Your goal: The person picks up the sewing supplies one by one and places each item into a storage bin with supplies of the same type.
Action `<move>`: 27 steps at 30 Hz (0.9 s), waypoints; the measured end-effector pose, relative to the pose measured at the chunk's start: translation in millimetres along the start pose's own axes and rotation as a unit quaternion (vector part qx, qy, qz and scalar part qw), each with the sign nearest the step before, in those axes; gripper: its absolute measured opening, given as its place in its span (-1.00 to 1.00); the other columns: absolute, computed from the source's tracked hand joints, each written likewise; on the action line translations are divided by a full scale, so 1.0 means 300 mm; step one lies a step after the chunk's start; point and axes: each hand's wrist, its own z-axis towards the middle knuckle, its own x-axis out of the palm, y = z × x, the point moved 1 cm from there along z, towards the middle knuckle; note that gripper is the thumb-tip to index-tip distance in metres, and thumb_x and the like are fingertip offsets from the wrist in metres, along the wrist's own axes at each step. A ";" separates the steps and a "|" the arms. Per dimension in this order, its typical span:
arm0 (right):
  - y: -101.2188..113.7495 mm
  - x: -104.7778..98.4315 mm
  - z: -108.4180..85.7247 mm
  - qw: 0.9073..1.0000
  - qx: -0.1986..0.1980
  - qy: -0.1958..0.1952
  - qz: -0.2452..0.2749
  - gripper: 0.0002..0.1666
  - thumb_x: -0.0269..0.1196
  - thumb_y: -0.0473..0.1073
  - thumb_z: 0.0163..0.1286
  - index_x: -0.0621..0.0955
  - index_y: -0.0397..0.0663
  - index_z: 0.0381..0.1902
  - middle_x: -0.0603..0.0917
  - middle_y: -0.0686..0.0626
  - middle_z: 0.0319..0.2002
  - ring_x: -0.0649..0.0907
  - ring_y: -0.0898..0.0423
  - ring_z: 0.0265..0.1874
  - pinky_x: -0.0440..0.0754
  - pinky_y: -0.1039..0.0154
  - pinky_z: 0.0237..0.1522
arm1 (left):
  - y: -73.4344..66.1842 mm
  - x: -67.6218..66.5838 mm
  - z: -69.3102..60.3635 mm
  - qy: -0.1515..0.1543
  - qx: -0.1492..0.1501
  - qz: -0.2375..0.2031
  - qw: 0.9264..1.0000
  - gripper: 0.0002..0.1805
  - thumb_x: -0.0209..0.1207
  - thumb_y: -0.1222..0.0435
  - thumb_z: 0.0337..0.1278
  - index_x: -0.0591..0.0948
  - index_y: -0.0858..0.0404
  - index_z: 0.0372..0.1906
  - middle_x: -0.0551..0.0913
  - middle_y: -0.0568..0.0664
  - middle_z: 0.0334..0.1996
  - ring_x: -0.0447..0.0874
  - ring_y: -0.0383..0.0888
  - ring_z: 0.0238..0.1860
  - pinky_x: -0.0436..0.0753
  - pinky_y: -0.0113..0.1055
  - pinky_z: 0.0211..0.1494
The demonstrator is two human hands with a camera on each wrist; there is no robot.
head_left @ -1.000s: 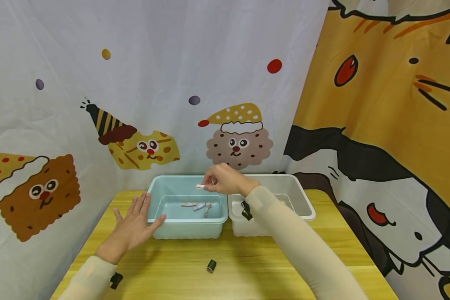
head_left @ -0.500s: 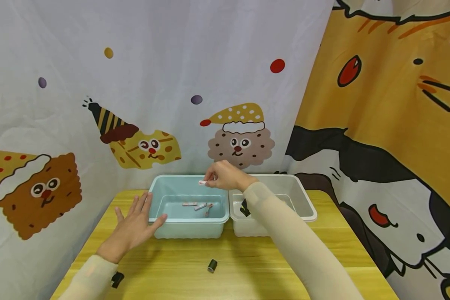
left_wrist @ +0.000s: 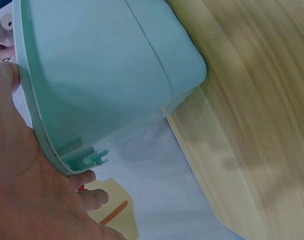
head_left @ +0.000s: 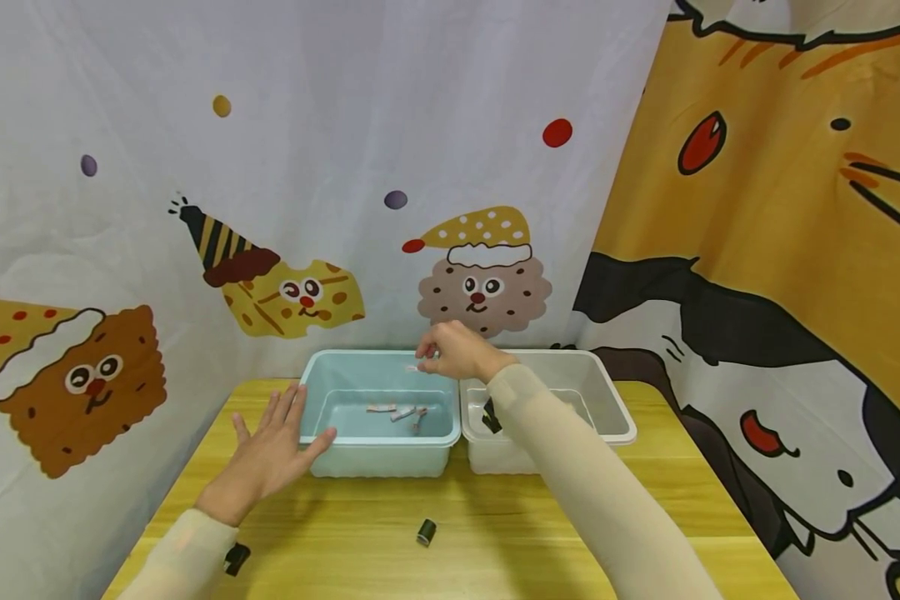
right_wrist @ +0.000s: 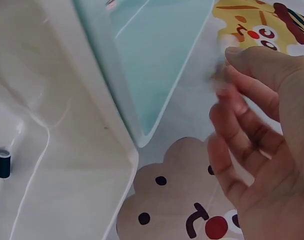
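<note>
My left hand (head_left: pixel 266 458) lies with spread, straight fingers against the left rim of a light blue plastic bin (head_left: pixel 378 461). Its thumb touches the front rim. Above the bin's right back part, my right hand (head_left: pixel 457 350) holds a small pale pink-and-white piece (head_left: pixel 411 367) at its fingertips. In the right wrist view the piece is blurred near the thumb and index finger, so its kind is unclear. Several similar small pieces (head_left: pixel 402 413) lie on the blue bin's floor.
A white plastic bin (head_left: pixel 502 458) stands right beside the blue one. Inside it is a dark spool (right_wrist: pixel 2 163). Another dark green spool (head_left: pixel 426 532) lies on the wooden table (head_left: pixel 330 533) in front. A printed cartoon curtain (head_left: pixel 307 125) hangs behind.
My right hand has shifted slightly right and up over the blue bin, with the small piece showing less clearly at its fingertips. The left hand stays at the bin's rim.
</note>
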 end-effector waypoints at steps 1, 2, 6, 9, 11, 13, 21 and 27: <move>-0.002 0.001 -0.002 1.000 0.004 -0.001 -0.004 -0.77 0.57 -0.09 0.63 0.93 0.02 0.14 0.90 -0.05 0.09 0.87 -0.04 0.13 0.88 0.03 0.23 | -0.001 0.000 0.000 0.000 0.000 0.000 1.000 0.29 -0.04 -0.52 0.69 -0.04 0.39 0.94 -0.10 0.38 0.95 -0.17 0.56 0.91 -0.35 0.99 0.56; -0.004 0.003 -0.005 1.000 0.008 -0.003 -0.010 -0.73 0.57 -0.07 0.62 0.92 0.02 0.18 0.87 -0.07 0.12 0.86 -0.06 0.18 0.88 0.00 0.26 | -0.002 0.000 0.000 0.000 0.000 0.000 1.000 0.28 -0.04 -0.52 0.69 -0.04 0.39 0.94 -0.10 0.38 0.95 -0.17 0.57 0.91 -0.35 0.99 0.56; -0.005 0.005 -0.012 1.000 0.014 -0.009 -0.023 -0.65 0.58 -0.05 0.61 0.90 0.05 0.26 0.79 -0.09 0.16 0.86 -0.10 0.22 0.89 -0.03 0.26 | -0.005 -0.001 0.000 -0.001 0.000 -0.001 1.000 0.28 -0.04 -0.52 0.70 -0.04 0.40 0.94 -0.08 0.38 0.94 -0.17 0.56 0.91 -0.34 0.99 0.56; -0.004 0.004 -0.015 1.000 0.012 -0.014 -0.024 -0.66 0.58 -0.06 0.61 0.91 0.06 0.26 0.78 -0.06 0.13 0.87 -0.09 0.19 0.90 -0.01 0.22 | -0.004 -0.001 0.000 -0.001 0.000 0.000 1.000 0.28 -0.04 -0.52 0.70 -0.04 0.40 0.94 -0.08 0.38 0.94 -0.17 0.56 0.91 -0.35 0.99 0.56; -0.004 0.003 -0.018 1.000 0.011 -0.016 -0.021 -0.67 0.58 -0.07 0.61 0.91 0.07 0.25 0.78 -0.06 0.14 0.87 -0.08 0.18 0.90 -0.01 0.20 | -0.004 -0.001 0.000 0.000 -0.001 0.000 1.000 0.28 -0.04 -0.52 0.70 -0.05 0.40 0.94 -0.10 0.38 0.94 -0.18 0.56 0.91 -0.36 0.99 0.56; -0.005 0.001 -0.022 1.000 0.008 -0.017 -0.019 -0.67 0.58 -0.06 0.61 0.91 0.07 0.25 0.80 -0.07 0.16 0.86 -0.06 0.17 0.89 0.00 0.19 | -0.003 -0.001 0.000 0.002 -0.001 0.000 1.000 0.28 -0.04 -0.52 0.70 -0.05 0.40 0.94 -0.11 0.38 0.95 -0.19 0.56 0.91 -0.37 0.99 0.56; -0.012 -0.001 -0.045 1.000 -0.013 -0.019 -0.005 -0.68 0.53 -0.08 0.65 0.90 0.03 0.27 0.83 -0.12 0.17 0.85 -0.17 0.22 0.89 0.00 0.18 | -0.004 -0.002 0.000 0.008 -0.003 0.001 1.000 0.29 -0.05 -0.53 0.70 -0.06 0.40 0.94 -0.13 0.38 0.95 -0.20 0.56 0.92 -0.35 0.99 0.56; -0.011 0.003 -0.067 1.000 -0.013 -0.022 -0.002 -0.67 0.53 -0.05 0.66 0.89 0.06 0.27 0.84 -0.10 0.18 0.82 -0.13 0.21 0.87 -0.02 0.22 | -0.002 0.000 0.002 0.010 -0.004 -0.001 1.000 0.29 -0.04 -0.53 0.69 -0.06 0.40 0.94 -0.12 0.38 0.95 -0.21 0.56 0.92 -0.37 0.98 0.56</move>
